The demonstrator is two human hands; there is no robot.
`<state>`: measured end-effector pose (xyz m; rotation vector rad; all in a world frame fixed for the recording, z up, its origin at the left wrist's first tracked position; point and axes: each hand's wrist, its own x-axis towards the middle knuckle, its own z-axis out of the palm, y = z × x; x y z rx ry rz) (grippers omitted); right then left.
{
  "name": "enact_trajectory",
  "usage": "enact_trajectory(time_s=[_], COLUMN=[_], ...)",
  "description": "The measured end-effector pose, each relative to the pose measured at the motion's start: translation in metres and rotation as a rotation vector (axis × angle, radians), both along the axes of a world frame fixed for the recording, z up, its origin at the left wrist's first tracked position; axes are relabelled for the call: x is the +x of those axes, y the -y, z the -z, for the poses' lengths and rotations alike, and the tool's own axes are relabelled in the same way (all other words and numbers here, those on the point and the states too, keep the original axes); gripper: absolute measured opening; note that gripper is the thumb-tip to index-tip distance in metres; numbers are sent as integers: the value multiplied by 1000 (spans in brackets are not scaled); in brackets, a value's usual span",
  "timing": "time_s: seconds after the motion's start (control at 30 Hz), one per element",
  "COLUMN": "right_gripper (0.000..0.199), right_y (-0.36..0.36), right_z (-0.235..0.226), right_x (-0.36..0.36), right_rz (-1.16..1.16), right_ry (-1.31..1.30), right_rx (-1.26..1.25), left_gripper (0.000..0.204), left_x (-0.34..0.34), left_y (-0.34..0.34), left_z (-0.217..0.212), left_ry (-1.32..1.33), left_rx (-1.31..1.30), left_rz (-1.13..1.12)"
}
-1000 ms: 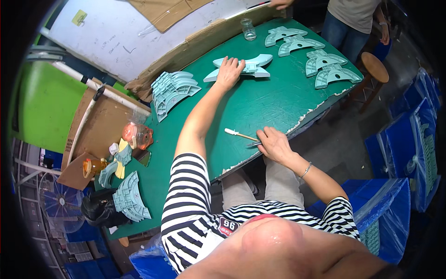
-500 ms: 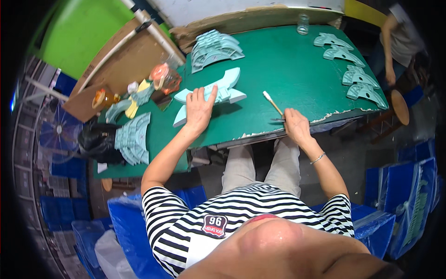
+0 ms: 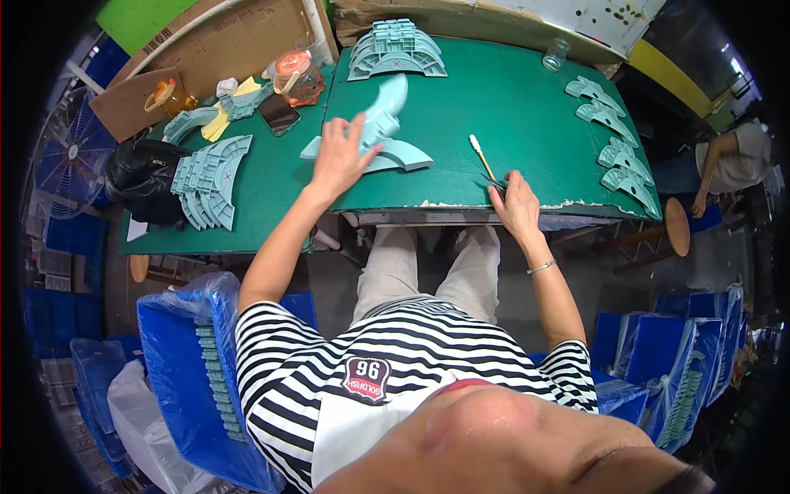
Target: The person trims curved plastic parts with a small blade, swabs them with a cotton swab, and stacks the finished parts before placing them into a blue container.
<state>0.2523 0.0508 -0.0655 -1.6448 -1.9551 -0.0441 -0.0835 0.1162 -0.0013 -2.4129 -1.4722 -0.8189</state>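
Note:
My left hand (image 3: 337,160) is closed on a pale green curved plastic part (image 3: 387,111), smeared by motion. One arm of it points to the far side, and a broad curved piece (image 3: 401,155) spreads to the right, low over the table. I cannot tell whether these are one moulding or two joined. Near the front edge, my right hand (image 3: 518,207) grips a swab stick (image 3: 484,160) with a white tip pointing away from me. A thin dark tool (image 3: 494,184) is in the same fingers, its kind unclear.
On the green table (image 3: 461,99) stand a far stack of pale green parts (image 3: 397,51), a left stack (image 3: 216,183), and several parts along the right (image 3: 625,158). A glass jar (image 3: 556,54), phone (image 3: 279,115), orange pitcher (image 3: 298,78) and black bag (image 3: 144,177) are also there.
The plastic part has turned in my left hand, its upper arm now pointing more to the far side. The right hand still grips the swab stick. The whole view has shifted.

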Motion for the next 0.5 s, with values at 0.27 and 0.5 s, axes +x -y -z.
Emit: enact_trajectory(time_s=[0.27, 0.5], right_gripper=[14, 15], right_y=[24, 73], right_z=[-29, -40], right_x=[-15, -64], right_rz=[-93, -399], right_ry=[-483, -1030], right_rx=[-52, -301], left_gripper=[31, 32], left_x=[2, 31], left_y=[62, 91], left_z=[-48, 31], left_ry=[1655, 1995], left_rx=[-926, -1378], left_rz=[308, 364])
